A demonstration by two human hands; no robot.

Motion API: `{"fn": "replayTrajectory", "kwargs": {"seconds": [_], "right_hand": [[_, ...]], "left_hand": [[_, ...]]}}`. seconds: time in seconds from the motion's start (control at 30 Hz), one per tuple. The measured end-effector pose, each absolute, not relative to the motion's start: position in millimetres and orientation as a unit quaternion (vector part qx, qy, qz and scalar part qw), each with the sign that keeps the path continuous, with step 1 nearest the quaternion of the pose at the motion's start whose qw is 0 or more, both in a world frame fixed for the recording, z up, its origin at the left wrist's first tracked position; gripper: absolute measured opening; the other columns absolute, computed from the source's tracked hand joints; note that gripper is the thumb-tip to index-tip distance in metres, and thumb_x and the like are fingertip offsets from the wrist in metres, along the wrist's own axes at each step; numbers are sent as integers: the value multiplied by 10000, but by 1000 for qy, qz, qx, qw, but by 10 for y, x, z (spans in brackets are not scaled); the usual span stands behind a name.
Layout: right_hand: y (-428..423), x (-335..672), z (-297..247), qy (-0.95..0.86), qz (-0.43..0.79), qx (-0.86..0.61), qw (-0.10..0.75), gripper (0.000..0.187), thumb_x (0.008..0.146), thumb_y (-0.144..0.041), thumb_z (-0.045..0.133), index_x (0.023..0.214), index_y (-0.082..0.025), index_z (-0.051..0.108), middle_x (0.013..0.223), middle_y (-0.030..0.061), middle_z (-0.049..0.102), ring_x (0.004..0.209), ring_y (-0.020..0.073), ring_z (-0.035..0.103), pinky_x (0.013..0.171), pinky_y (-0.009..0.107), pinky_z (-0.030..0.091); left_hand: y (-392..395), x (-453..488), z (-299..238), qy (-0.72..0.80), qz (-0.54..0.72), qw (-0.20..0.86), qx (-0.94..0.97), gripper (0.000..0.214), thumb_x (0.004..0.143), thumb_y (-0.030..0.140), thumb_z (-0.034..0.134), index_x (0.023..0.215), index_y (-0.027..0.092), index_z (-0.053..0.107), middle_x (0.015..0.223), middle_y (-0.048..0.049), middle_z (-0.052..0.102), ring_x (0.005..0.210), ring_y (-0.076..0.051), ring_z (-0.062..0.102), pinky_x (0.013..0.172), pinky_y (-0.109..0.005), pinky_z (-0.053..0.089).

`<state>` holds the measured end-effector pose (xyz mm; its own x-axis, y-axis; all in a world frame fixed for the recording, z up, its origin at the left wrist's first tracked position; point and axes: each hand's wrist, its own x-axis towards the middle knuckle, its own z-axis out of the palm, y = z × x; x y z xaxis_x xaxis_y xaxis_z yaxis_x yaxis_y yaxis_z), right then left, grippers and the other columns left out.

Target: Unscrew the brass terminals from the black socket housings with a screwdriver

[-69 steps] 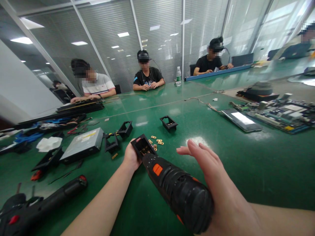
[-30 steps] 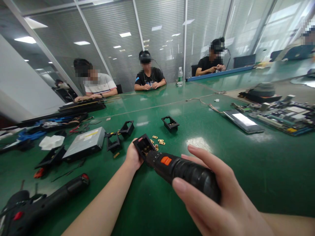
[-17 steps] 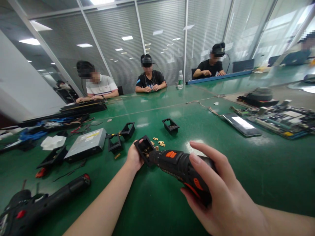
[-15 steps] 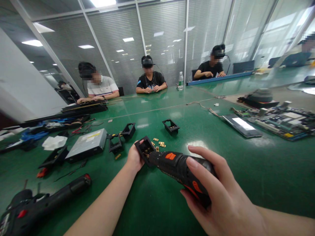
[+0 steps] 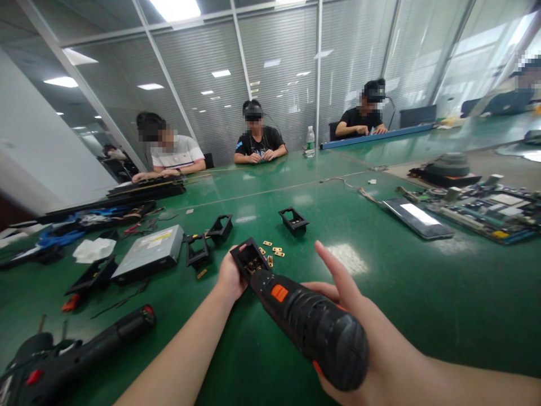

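My left hand (image 5: 230,275) grips a black plastic frame (image 5: 239,256) from its left side, tilted so its hollow faces me. Brass-coloured parts show inside it. A black and orange electric screwdriver (image 5: 302,316) points into the hollow; its tip is hidden there. Around the tool's right side lies my right hand (image 5: 359,321), with the thumb lifted off and the fingers mostly behind the body. Several small brass plates (image 5: 276,250) are scattered just right of the frame. Another brass plate (image 5: 202,273) lies to the left of my left hand.
More black frames (image 5: 293,220) stand on the green table (image 5: 270,194). Left are a silver disc drive (image 5: 147,251) and a second black power tool (image 5: 84,355). At the right lie a phone (image 5: 416,219) and circuit boards (image 5: 499,208). Several people sit opposite.
The screwdriver's rear end has swung toward me and down, so it stands more end-on. My right thumb has lifted off its body. The left hand and frame have barely moved.
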<state>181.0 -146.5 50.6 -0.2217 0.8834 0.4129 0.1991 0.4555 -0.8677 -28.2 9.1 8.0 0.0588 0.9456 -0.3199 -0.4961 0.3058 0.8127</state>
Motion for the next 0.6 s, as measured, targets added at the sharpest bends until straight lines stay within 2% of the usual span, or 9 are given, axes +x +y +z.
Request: {"fn": "replayTrajectory", "kwargs": {"seconds": [0.1, 0.17, 0.23, 0.3, 0.33, 0.4, 0.5, 0.6], "right_hand": [[-1424, 1819, 501, -683, 436, -380, 445, 1109, 613, -2, 534, 1512, -284, -52, 804, -32, 650, 490, 74, 592, 463, 126, 480], [-1385, 1834, 530, -689, 445, -383, 426, 1113, 588, 14, 519, 1508, -274, -36, 668, -77, 621, 466, 78, 573, 447, 121, 447], [-1342, 1859, 596, -680, 447, -410, 412, 1119, 552, 15, 519, 1501, -263, -3, 715, -55, 663, 552, 115, 630, 495, 151, 479], [-1305, 1896, 679, -682, 530, -411, 291, 1123, 605, -19, 571, 1493, -241, -79, 826, -13, 686, 687, 142, 658, 589, 198, 526], [-1291, 1917, 716, -677, 555, -408, 261, 1128, 622, -32, 587, 1490, -228, -108, 893, 11, 678, 730, 143, 652, 617, 208, 530], [-1276, 1955, 759, -675, 591, -372, 241, 1137, 636, -22, 594, 1492, -267, -113, 1016, 43, 651, 702, 111, 614, 601, 203, 509], [-1272, 1984, 738, -672, 613, -338, 242, 1113, 667, 5, 577, 1488, -387, -65, 1149, 46, 593, 674, 68, 560, 581, 182, 474], [-1261, 1971, 688, -667, 616, -328, 261, 1117, 655, 16, 609, 1488, -372, -27, 1082, 33, 592, 629, 45, 516, 541, 143, 440]], "left_hand": [[88, -283, 75, 440, 535, 675, 254, 289, 829, 350, 460, 747, 137, 637, 665, -112, 676, 623, -263, 670, 632, -412, 549], [93, -285, 64, 444, 535, 672, 254, 300, 832, 351, 456, 766, 131, 648, 670, -115, 681, 629, -264, 671, 640, -412, 550], [101, -290, 48, 443, 533, 670, 265, 323, 836, 359, 448, 780, 120, 658, 685, -125, 688, 635, -270, 673, 638, -411, 548], [110, -295, 30, 440, 530, 670, 279, 345, 839, 367, 441, 781, 110, 664, 700, -136, 693, 643, -277, 675, 637, -411, 546], [112, -298, 22, 437, 529, 670, 282, 354, 842, 370, 438, 782, 107, 666, 705, -139, 694, 648, -280, 677, 641, -413, 546], [114, -301, 13, 435, 529, 671, 283, 367, 848, 377, 428, 786, 106, 667, 709, -141, 696, 655, -287, 678, 650, -424, 546], [112, -301, 14, 434, 532, 671, 281, 364, 851, 378, 426, 777, 111, 662, 700, -138, 692, 649, -284, 677, 664, -429, 547], [111, -300, 22, 435, 536, 666, 283, 357, 846, 371, 437, 776, 104, 662, 697, -142, 689, 648, -280, 676, 663, -417, 545]]}}
